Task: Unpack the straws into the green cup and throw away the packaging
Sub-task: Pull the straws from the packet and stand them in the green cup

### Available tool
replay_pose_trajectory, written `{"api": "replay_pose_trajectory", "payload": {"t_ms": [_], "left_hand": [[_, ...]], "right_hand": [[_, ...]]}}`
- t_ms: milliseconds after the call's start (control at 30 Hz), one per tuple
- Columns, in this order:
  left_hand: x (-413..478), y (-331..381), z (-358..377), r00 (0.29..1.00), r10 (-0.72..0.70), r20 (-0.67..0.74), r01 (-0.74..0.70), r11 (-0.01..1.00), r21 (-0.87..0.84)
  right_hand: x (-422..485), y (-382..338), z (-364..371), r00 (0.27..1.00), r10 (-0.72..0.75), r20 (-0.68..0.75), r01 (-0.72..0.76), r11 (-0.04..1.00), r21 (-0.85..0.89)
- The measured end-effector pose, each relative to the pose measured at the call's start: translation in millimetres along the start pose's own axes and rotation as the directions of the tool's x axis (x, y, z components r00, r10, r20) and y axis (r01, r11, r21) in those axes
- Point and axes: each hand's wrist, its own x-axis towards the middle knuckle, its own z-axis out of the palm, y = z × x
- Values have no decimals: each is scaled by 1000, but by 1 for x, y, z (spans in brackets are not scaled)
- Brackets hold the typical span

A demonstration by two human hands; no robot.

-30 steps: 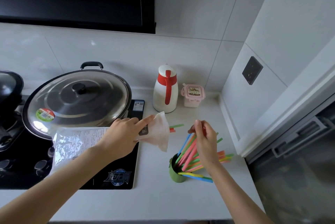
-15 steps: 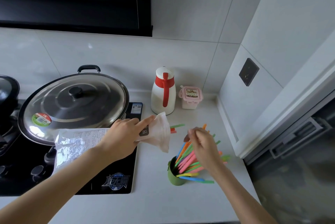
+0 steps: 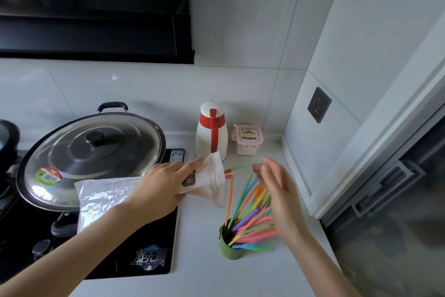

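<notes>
A small green cup (image 3: 230, 247) stands on the white counter, full of coloured straws (image 3: 248, 215) that fan out to the right. My right hand (image 3: 277, 190) hovers just right of the straws with its fingers spread and blurred, holding nothing. My left hand (image 3: 159, 190) grips the crinkled plastic straw packaging (image 3: 106, 198) at its middle, over the stove's right edge. The bag's open mouth (image 3: 214, 181) points right. A few red and green straws (image 3: 232, 169) lie on the counter behind the bag's mouth.
A large wok with a steel lid (image 3: 91, 152) sits on the black stove (image 3: 144, 255) at left. A white and red thermos jug (image 3: 212, 130) and a pink lidded box (image 3: 247, 139) stand by the back wall. The side wall carries a dark socket (image 3: 319, 104).
My right hand has let go of the straws and opened, drawing slightly right. The straws now rest in the cup. My left hand keeps the packaging in the same place.
</notes>
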Motion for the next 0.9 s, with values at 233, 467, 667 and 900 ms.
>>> {"api": "replay_pose_trajectory", "payload": {"t_ms": [233, 467, 667, 900], "left_hand": [[18, 14, -14, 994, 78, 78, -97, 954, 284], [79, 37, -58, 866, 120, 485, -440, 642, 628], [109, 41, -74, 777, 15, 629, -561, 471, 681], [100, 27, -86, 799, 27, 601, -424, 735, 530]], "right_hand": [[8, 2, 51, 945, 267, 187, -325, 714, 620], [31, 8, 83, 879, 430, 205, -393, 414, 821], [37, 11, 86, 827, 494, 268, -431, 251, 867], [44, 18, 79, 853, 438, 283, -401, 204, 893]]}}
